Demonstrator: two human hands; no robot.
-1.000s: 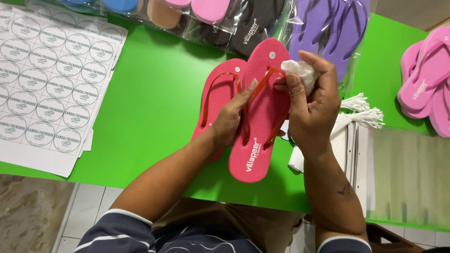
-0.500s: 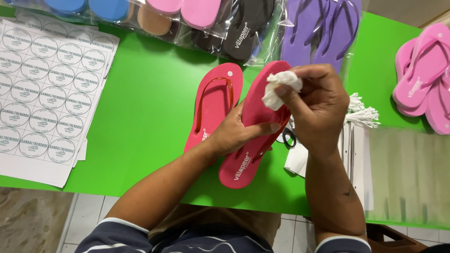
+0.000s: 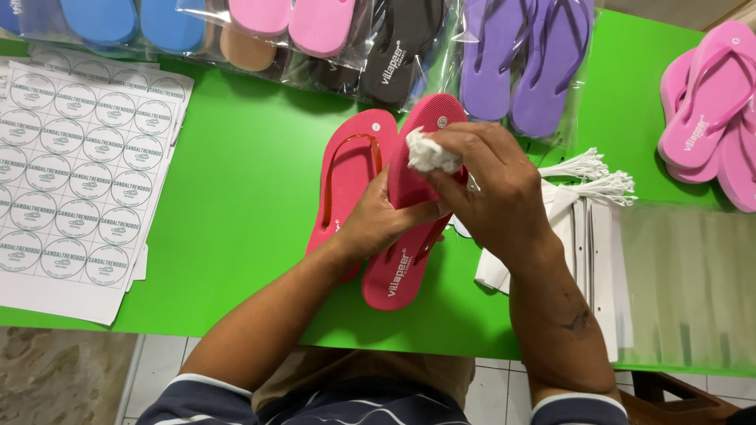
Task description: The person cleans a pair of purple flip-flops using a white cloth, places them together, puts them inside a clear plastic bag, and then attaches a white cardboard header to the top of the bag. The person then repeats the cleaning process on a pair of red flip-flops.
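Gripping a red flip-flop (image 3: 409,236) at its middle: left hand (image 3: 378,220), fingers curled round the sole's edge, thumb on top. Pinching a crumpled white wad (image 3: 429,153) against the upper part of that same sole: right hand (image 3: 496,189), closed on the wad. Tilted, toe pointing up and slightly right, heel low over the green table (image 3: 236,205); textured coral-red surface, a small pale plug near the toe, white lettering at the heel, an orange-red strap partly hidden under the hands. Lying flat just to its left, touching or nearly so: a second red flip-flop (image 3: 346,181), same colour, strap up.

Counted, left to right: one sticker sheet (image 3: 71,181) on top, with edges of more sheets under it, covered in round white labels; along the far edge, bagged sandals (image 3: 260,31) in blue, tan, pink and black, number unclear; two red ones at centre; two purple sandals (image 3: 528,55) in a clear bag; one bundle of white string ties (image 3: 591,173); a stack of white cards (image 3: 591,236) beside clear bags (image 3: 693,283); at far right, pink sandals (image 3: 709,94), at least three.
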